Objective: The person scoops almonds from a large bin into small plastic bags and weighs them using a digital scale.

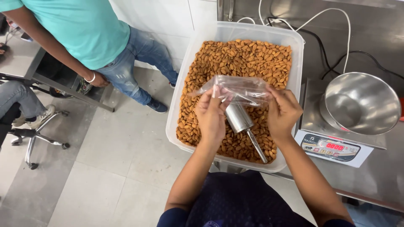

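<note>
Both my hands hold a clear plastic bag (240, 89) above a large translucent tub (210, 33) filled with almonds (244, 59). My left hand (211, 117) pinches the bag's left edge. My right hand (283, 111) grips its right edge. A steel scoop (242, 122) lies on the almonds just under the bag, between my hands, its handle pointing toward me.
A digital scale (332, 147) with a steel bowl (362, 103) stands to the right on a steel counter (378, 180); cables run behind it. A person in a teal shirt (84, 29) stands at the left, and a seated person's legs (17, 98) and a chair base are at the far left.
</note>
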